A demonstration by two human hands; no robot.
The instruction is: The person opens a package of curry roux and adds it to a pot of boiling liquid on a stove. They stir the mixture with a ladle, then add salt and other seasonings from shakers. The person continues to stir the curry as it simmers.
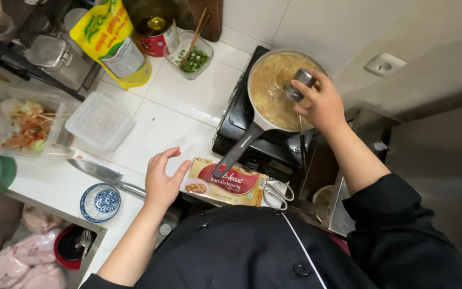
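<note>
1. Black jacket (274,251) fills the lower edge of the view, closest to the lens; both forearms extend from it, sleeves pushed up.
2. Right hand (322,104) is closed around a small metal shaker (299,85), held tilted over the right rim of the frying pan (274,88).
3. Pan holds a pale brown, bubbling sauce and sits on a black stove (241,126); its dark handle (236,152) points down-left toward the person.
4. Left hand (161,182) hovers over the white tiled counter (161,115), fingers spread wide and slightly curled, holding nothing.
5. Knife (105,174) lies just left of that hand; its handle end passes under the palm. Contact cannot be determined.
6. Curry box (225,184), flat, lies just right of the left thumb, below the end of the pan handle.
7. Scissors (279,195) rest at the box's right end.
8. Blue patterned dish (100,202) sits near the counter edge, left of the wrist and below the blade.
9. Farther back: a clear lidded tub (100,120), a container of chopped vegetables (25,126), a yellow oil pouch (113,43).
</note>
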